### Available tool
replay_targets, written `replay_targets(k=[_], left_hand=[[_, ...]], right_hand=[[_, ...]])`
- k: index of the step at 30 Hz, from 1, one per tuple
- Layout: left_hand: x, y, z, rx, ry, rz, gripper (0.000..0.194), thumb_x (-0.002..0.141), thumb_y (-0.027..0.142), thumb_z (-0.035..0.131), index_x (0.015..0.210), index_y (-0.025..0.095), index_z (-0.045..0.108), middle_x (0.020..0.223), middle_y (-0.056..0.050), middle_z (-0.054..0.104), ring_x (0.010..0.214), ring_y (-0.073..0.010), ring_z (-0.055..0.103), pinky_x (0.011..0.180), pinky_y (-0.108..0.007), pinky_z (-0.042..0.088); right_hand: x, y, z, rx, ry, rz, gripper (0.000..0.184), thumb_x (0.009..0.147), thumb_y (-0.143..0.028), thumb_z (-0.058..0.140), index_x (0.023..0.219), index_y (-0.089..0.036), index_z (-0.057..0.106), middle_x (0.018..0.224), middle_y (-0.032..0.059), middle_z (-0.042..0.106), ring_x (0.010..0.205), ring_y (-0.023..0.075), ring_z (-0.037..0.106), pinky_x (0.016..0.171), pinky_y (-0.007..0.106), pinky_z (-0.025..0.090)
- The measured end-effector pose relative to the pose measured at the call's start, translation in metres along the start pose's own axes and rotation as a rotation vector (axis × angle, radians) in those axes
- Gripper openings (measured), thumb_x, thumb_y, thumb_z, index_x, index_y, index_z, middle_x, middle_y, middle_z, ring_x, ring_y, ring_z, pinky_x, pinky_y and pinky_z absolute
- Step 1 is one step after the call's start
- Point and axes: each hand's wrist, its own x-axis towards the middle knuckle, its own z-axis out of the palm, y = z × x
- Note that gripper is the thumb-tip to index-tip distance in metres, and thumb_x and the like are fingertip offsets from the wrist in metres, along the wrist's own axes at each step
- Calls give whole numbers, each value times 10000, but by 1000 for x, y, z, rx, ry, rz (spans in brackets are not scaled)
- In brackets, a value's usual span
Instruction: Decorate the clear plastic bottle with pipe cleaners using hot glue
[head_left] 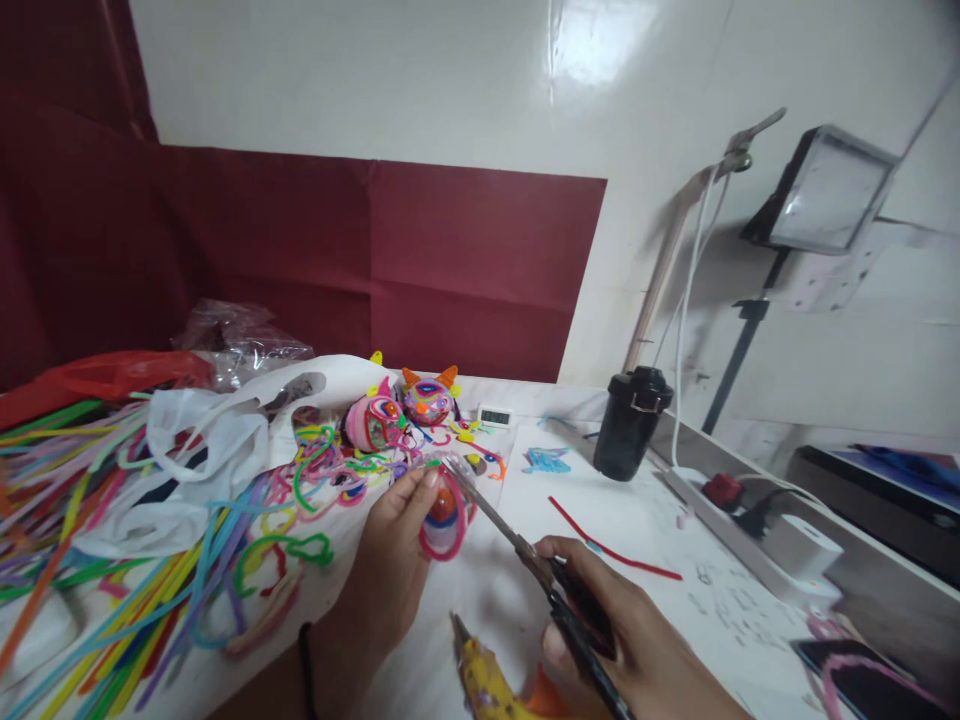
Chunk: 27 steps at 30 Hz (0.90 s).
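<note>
My left hand is closed on a pipe cleaner craft piece, a pink loop with orange and blue coils inside and a bit of green on top. In my right hand is a pair of scissors, gripped by its black handles. The blade tips reach the upper edge of the craft piece; whether they touch it I cannot tell. Below, between both hands, lies a yellow glue gun with its nozzle pointing away. A red pipe cleaner rests on the white surface beyond my right hand.
Many loose pipe cleaners and white plastic bags cover the left side. Behind are two decorated pipe cleaner balls and a small digital clock. A black bottle and a power strip with plugs stand right.
</note>
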Motion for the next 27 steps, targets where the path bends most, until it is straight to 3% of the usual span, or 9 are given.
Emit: replay_targets(k=[8,13,20,27], left_hand=[[-1,-1,0,68,5,2,384,582,421,860,838,196,684,786,-12,686,807,-206,645,695,-272,519],[-2,0,1,66,23,-4,403,538,425,888,790,191,677,755,5,663,785,-180,624,706,-249,518],[-3,-3,0,75,-12,0,358,607,424,859,796,174,685,764,-5,681,759,-169,623,696,-250,510],[-4,-3,1,24,21,-20,367,572,380,885,801,162,698,791,-14,704,742,-156,632,695,-241,521]], right_hand=[[0,-7,0,-105,58,-40,395,778,-382,624,1151,-254,597,840,-3,678,652,170,608,588,249,465],[0,-5,1,-125,75,-88,421,775,-400,630,1158,-225,620,880,37,715,665,193,648,598,263,496],[0,-3,6,-49,124,-82,365,746,-427,644,1062,-248,680,796,30,730,636,202,650,575,257,504],[-2,-6,12,32,142,3,358,711,-427,646,1023,-262,705,633,2,669,573,195,603,514,248,461]])
